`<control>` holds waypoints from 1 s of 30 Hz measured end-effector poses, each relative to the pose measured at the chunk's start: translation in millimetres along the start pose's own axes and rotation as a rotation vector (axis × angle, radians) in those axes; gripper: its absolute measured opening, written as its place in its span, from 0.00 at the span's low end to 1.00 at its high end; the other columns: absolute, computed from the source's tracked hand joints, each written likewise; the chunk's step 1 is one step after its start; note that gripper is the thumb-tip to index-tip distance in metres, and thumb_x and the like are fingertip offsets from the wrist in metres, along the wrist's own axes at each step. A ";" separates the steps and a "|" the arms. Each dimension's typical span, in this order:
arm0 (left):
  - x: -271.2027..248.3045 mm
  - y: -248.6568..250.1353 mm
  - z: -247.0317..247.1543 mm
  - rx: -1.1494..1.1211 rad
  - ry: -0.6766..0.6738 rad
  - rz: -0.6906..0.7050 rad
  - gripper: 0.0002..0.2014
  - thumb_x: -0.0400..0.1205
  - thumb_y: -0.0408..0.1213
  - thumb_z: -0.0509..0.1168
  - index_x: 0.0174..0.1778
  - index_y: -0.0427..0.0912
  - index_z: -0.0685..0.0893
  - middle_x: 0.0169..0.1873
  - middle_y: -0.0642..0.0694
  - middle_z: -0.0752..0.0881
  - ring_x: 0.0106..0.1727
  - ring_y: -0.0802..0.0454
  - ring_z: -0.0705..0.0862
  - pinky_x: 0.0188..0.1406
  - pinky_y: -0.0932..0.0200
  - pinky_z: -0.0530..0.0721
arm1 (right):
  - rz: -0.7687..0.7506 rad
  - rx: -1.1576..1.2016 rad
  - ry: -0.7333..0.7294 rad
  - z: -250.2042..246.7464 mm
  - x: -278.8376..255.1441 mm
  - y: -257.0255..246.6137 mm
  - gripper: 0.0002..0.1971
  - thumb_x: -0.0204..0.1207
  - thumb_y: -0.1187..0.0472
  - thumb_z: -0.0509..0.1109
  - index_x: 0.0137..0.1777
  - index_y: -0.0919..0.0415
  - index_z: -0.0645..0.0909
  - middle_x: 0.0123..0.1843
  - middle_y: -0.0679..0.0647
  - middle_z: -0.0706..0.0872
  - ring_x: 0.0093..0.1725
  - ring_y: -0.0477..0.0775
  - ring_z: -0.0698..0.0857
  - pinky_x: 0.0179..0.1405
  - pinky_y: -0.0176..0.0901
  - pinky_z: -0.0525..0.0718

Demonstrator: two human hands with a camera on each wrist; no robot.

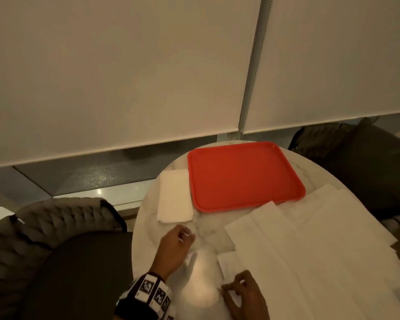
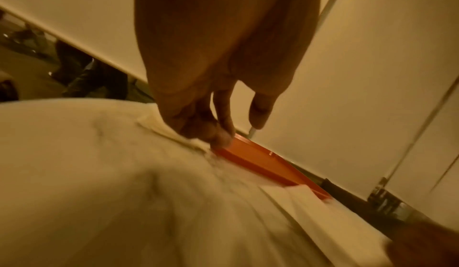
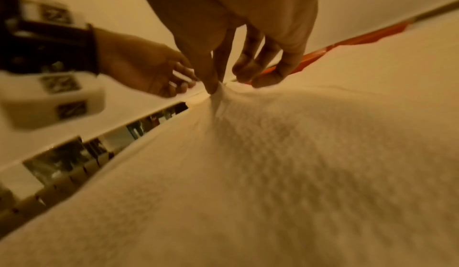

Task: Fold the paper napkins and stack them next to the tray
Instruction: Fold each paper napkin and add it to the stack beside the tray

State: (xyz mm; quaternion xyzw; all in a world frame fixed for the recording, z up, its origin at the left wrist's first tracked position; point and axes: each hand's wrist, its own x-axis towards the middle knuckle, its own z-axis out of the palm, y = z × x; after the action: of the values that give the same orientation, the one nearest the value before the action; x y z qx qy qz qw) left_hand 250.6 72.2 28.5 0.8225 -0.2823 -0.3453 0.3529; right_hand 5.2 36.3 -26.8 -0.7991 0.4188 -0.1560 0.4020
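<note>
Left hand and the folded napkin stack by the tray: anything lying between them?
No. In the head view only bare marble tabletop separates the left hand from the folded napkin stack, which lies left of the red tray.

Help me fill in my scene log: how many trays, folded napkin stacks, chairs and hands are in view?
Red tray: 1
Folded napkin stack: 1
Chairs: 2
Hands, left hand and right hand: 2
Total: 6
</note>
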 end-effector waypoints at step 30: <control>-216.2 77.1 60.4 -0.462 0.303 0.119 0.08 0.84 0.44 0.69 0.58 0.55 0.86 0.52 0.58 0.92 0.54 0.56 0.90 0.48 0.63 0.87 | 0.195 0.925 -0.340 -163.9 -27.2 -23.7 0.23 0.70 0.60 0.80 0.65 0.62 0.83 0.58 0.59 0.91 0.56 0.62 0.91 0.55 0.61 0.89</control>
State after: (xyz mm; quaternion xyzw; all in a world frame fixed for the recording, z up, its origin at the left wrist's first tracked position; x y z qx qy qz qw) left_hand 57.1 156.5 137.1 0.7444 -0.1882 -0.2523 0.5889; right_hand -94.3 -18.3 96.8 -0.5086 0.3073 -0.1546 0.7893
